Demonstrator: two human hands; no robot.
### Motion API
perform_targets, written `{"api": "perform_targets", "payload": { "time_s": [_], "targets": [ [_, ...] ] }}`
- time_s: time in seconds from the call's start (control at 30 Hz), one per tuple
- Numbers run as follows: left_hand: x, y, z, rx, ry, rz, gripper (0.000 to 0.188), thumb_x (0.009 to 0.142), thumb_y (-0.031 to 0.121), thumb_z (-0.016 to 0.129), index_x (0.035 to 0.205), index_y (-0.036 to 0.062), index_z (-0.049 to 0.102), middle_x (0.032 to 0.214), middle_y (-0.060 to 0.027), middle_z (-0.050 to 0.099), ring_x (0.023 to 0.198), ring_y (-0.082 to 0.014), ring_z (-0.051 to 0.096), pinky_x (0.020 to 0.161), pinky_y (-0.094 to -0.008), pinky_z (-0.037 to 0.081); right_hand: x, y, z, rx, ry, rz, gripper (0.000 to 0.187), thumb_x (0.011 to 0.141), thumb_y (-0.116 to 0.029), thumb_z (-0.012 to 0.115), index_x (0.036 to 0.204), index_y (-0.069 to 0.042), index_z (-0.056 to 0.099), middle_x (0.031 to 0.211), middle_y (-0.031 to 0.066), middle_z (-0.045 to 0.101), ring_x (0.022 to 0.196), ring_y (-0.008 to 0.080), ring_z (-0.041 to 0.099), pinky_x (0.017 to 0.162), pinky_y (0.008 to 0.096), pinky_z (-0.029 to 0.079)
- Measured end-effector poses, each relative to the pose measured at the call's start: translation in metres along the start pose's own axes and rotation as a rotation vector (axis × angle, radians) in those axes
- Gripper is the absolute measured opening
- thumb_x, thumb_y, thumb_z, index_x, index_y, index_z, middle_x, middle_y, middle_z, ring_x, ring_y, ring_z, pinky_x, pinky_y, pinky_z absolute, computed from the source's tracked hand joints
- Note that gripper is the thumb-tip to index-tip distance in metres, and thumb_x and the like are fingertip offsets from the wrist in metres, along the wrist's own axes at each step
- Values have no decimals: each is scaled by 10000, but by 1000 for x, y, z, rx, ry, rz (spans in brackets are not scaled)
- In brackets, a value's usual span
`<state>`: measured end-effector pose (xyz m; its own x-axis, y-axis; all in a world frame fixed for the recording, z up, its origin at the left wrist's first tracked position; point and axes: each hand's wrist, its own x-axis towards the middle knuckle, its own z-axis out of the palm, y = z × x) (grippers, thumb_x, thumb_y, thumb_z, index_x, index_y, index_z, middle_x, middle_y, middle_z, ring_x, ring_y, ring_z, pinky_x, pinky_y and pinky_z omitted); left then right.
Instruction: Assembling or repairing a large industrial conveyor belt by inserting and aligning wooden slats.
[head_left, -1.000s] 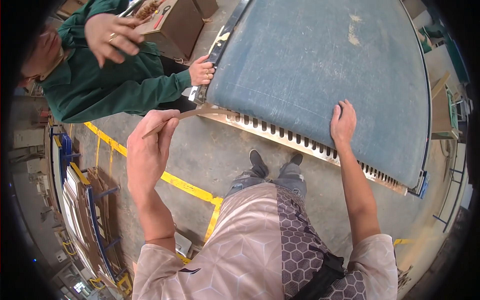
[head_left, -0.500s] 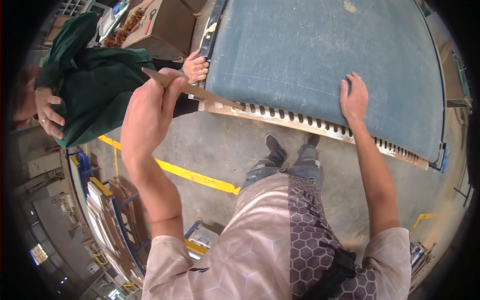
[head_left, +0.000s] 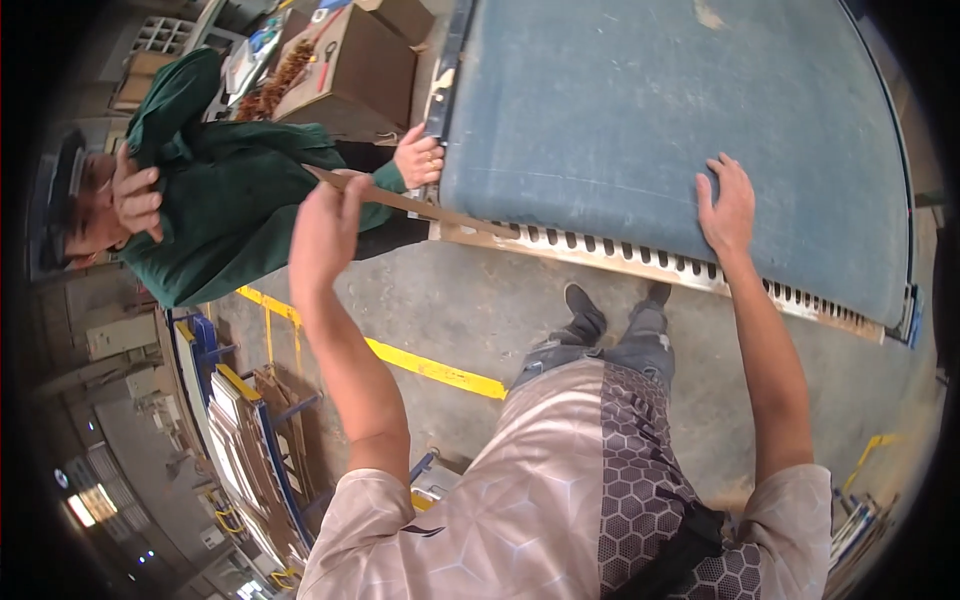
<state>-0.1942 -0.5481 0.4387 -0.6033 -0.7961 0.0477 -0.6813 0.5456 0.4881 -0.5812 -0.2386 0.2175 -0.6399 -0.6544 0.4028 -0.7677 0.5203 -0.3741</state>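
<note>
My left hand (head_left: 328, 228) is closed around a long thin wooden strip (head_left: 425, 207). The strip's far end meets the left part of a pale slotted rail (head_left: 620, 254) along the front edge of a conveyor belt (head_left: 600, 120). On the belt's blue-grey surface, near that edge, my right hand (head_left: 729, 210) lies flat with its fingers spread and nothing in it. To the left, a co-worker in a green jacket (head_left: 240, 190) rests one hand (head_left: 418, 158) on the belt frame's corner and holds the other hand (head_left: 137, 200) raised near the head.
A brown wooden box (head_left: 355, 80) with tools on top stands behind the co-worker. At lower left, a blue rack (head_left: 270, 440) holds stacked panels. A yellow line (head_left: 435, 370) crosses the concrete floor. Blue end hardware (head_left: 912, 318) sits at the belt's right corner.
The scene has shifted rightward in the picture. My left hand now sits slightly lower, still gripping the strip. The co-worker's raised hand has moved up nearer the face. My right hand stays on the belt.
</note>
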Motion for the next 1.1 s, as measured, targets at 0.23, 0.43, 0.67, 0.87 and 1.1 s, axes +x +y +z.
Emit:
{"api": "perform_targets", "payload": {
  "time_s": [0.23,0.43,0.67,0.87,1.1],
  "targets": [
    [-22,-13,14,-15,56,-46,256,1031,200,543,1062,-22,667,978,-234,694,959,-406,666,846,-409,512,-6,3,-3,50,-1,28,364,939,-299,659,1200,-44,653,1372,192,595,1317,401,511,1129,485,371],
    [-38,-40,35,-105,93,-115,249,1011,212,573,1037,-17,665,941,-253,681,916,-441,649,788,-441,507,-7,-15,-13,81,-7,33,362,926,-283,668,1202,-50,637,1363,199,587,1315,416,498,1127,504,363],
    [-43,-67,97,-254,102,-149,287,996,242,591,1032,-23,696,929,-236,712,911,-409,695,793,-438,528,-5,-4,-17,69,27,61,388,908,-315,685,1199,-62,636,1377,184,571,1339,404,468,1137,505,344],
    [-57,-117,149,-356,103,-207,253,966,187,622,970,-49,713,902,-204,736,870,-319,726,790,-393,537,0,-12,-12,78,24,49,381,896,-332,699,1164,-67,645,1361,181,575,1320,398,478,1129,505,353],
    [-65,-139,209,-430,179,-336,249,925,201,683,963,-43,720,898,-193,741,875,-281,726,794,-387,536,-6,-13,-19,95,18,49,373,894,-324,697,1161,-67,648,1354,173,576,1320,394,476,1132,500,353]
  ]
}}
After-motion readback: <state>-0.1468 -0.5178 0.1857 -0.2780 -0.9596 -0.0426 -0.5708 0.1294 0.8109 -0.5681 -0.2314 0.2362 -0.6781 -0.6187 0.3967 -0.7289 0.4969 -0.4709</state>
